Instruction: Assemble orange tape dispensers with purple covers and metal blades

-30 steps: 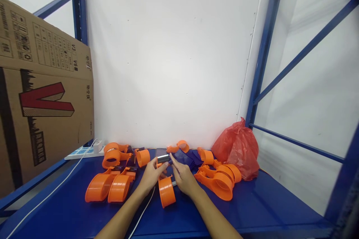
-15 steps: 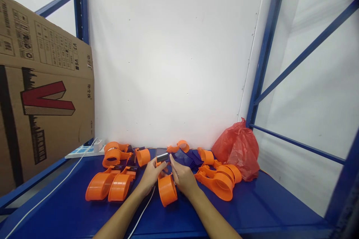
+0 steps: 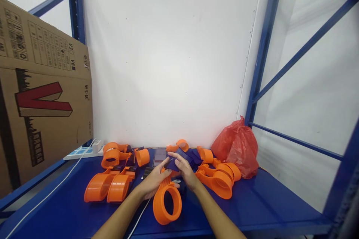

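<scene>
Before me an orange tape dispenser (image 3: pixel 167 204), its round ring toward me, has its handle end in my left hand (image 3: pixel 154 182). That hand's fingers are closed round the handle and partly hidden. At the upper end is a flat dark blue piece (image 3: pixel 172 165), between both hands. My right hand (image 3: pixel 185 171) has its fingers bent over this piece and seems to pinch it; the exact contact is hard to see. A small black piece (image 3: pixel 146 173) lies just left of my left hand. More dark blue pieces (image 3: pixel 193 158) lie behind my right hand.
Orange tape dispensers (image 3: pixel 120 186) stand at left; others (image 3: pixel 220 179) are piled at right. A red plastic bag (image 3: pixel 237 147) sits at the right back. A phone-like flat object (image 3: pixel 159 155) lies behind my hands. A cardboard box (image 3: pixel 50 101) rises at left; a white cable (image 3: pixel 53 186) crosses the blue table.
The dispenser's ring has turned and come nearer to me. The black piece by my left hand now lies on the table to its left. A dark blue piece is now between my hands.
</scene>
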`<state>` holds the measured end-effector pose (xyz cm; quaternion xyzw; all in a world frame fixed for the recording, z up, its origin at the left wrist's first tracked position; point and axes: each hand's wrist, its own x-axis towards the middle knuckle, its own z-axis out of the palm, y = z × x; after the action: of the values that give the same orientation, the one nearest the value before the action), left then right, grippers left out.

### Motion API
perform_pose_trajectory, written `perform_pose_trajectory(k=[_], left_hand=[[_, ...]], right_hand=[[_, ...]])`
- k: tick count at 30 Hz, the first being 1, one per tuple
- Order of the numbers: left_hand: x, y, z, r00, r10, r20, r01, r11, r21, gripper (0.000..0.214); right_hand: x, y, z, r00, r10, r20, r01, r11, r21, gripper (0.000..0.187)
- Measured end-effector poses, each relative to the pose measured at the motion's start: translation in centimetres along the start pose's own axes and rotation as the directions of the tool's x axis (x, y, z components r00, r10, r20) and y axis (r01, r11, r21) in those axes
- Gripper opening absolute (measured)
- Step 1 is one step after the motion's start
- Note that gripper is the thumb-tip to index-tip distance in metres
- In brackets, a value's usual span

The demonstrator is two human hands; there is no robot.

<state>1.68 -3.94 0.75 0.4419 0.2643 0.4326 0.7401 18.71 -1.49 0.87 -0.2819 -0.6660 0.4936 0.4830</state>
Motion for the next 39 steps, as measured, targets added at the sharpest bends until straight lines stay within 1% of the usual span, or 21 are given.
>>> perform_pose_trajectory(k=[2, 4, 6, 10, 13, 16, 20, 24, 26, 27, 28, 29, 30, 31, 32, 33, 34, 35, 36, 37, 39], left_hand=[[0.0, 0.1, -0.1, 1.0, 0.021, 0.006, -0.021, 1.0, 0.003, 0.107], [0.1, 0.1, -0.3, 0.999, 0.044, 0.004, -0.044, 0.999, 0.002, 0.104], [0.4, 0.0, -0.7, 0.999, 0.053, 0.007, -0.053, 0.999, -0.01, 0.096], [1.4, -0.7, -1.3, 0.997, 0.07, -0.011, -0.07, 0.998, -0.001, 0.076], [1.7, -1.1, -1.3, 0.997, 0.073, -0.023, -0.072, 0.997, 0.037, 0.072], [1.6, -1.0, -1.0, 0.996, 0.081, -0.037, -0.079, 0.996, 0.044, 0.071], [1.3, -0.6, -0.6, 0.994, 0.09, -0.066, -0.087, 0.995, 0.047, 0.069], [1.4, -0.6, -0.4, 0.987, 0.127, -0.097, -0.122, 0.991, 0.061, 0.061], [1.6, -0.6, -0.6, 0.985, 0.126, -0.121, -0.12, 0.991, 0.057, 0.061], [1.7, -0.6, -0.7, 0.982, 0.126, -0.14, -0.121, 0.992, 0.047, 0.062], [1.9, -0.6, -0.8, 0.978, 0.131, -0.163, -0.127, 0.991, 0.032, 0.063], [1.9, -0.5, -0.9, 0.972, 0.14, -0.19, -0.14, 0.99, 0.015, 0.064], [2.0, -0.3, -1.0, 0.964, 0.151, -0.219, -0.156, 0.988, -0.006, 0.063], [2.0, -0.1, -1.1, 0.954, 0.163, -0.251, -0.175, 0.984, -0.028, 0.06], [1.9, 0.2, -1.2, 0.943, 0.174, -0.283, -0.196, 0.979, -0.053, 0.057], [1.8, 0.5, -1.2, 0.933, 0.181, -0.31, -0.215, 0.973, -0.079, 0.053], [1.7, 0.8, -1.2, 0.926, 0.183, -0.329, -0.229, 0.968, -0.106, 0.05], [1.5, 1.0, -1.2, 0.924, 0.182, -0.335, -0.238, 0.962, -0.132, 0.048], [1.3, 1.3, -1.2, 0.927, 0.179, -0.328, -0.24, 0.958, -0.156, 0.046], [1.1, 1.5, -1.1, 0.934, 0.176, -0.311, -0.239, 0.955, -0.176, 0.045], [0.7, 1.8, -0.9, 0.944, 0.175, -0.28, -0.235, 0.951, -0.2, 0.042]], right_hand=[[0.2, 0.2, 0.0, 0.999, -0.016, -0.047, 0.017, 1.0, 0.026, 0.054], [0.5, 0.5, 0.2, 0.989, -0.065, -0.133, 0.062, 0.998, -0.029, 0.048], [0.8, 0.6, 0.4, 0.982, -0.093, -0.163, 0.081, 0.993, -0.08, 0.044], [1.0, 1.0, 0.9, 0.989, -0.087, -0.116, 0.082, 0.995, -0.051, 0.04], [1.0, 1.3, 1.1, 0.99, -0.094, -0.106, 0.09, 0.995, -0.039, 0.038], [0.9, 1.3, 1.1, 0.99, -0.097, -0.106, 0.093, 0.995, -0.039, 0.038], [0.9, 1.3, 1.1, 0.99, -0.074, -0.122, 0.07, 0.997, -0.033, 0.043], [1.1, 1.4, 1.2, 0.99, -0.06, -0.125, 0.054, 0.997, -0.055, 0.046], [1.2, 1.4, 0.8, 0.983, -0.078, -0.165, 0.06, 0.992, -0.11, 0.043], [1.2, 1.2, 0.4, 0.97, -0.108, -0.22, 0.07, 0.982, -0.173, 0.041], [1.2, 1.1, -0.1, 0.944, -0.156, -0.291, 0.076, 0.96, -0.269, 0.039], [1.2, 0.9, -0.6, 0.906, -0.217, -0.364, 0.063, 0.918, -0.392, 0.037], [1.1, 0.7, -1.2, 0.861, -0.281, -0.423, 0.017, 0.848, -0.53, 0.033], [0.9, 0.4, -1.7, 0.83, -0.332, -0.447, -0.06, 0.745, -0.664, 0.027], [0.7, 0.2, -2.0, 0.818, -0.359, -0.449, -0.152, 0.618, -0.772, 0.022], [0.5, 0.1, -2.2, 0.825, -0.363, -0.434, -0.238, 0.474, -0.848, 0.018], [0.2, -0.1, -2.3, 0.842, -0.344, -0.416, -0.304, 0.333, -0.892, 0.016], [0.1, -0.2, -2.2, 0.859, -0.315, -0.403, -0.35, 0.211, -0.913, 0.015], [-0.1, -0.3, -2.0, 0.873, -0.285, -0.395, -0.379, 0.114, -0.918, 0.014], [-0.2, -0.3, -1.7, 0.882, -0.26, -0.394, -0.397, 0.042, -0.917, 0.016], [-0.3, -0.3, -1.3, 0.886, -0.218, -0.409, -0.428, -0.044, -0.903, 0.021]])
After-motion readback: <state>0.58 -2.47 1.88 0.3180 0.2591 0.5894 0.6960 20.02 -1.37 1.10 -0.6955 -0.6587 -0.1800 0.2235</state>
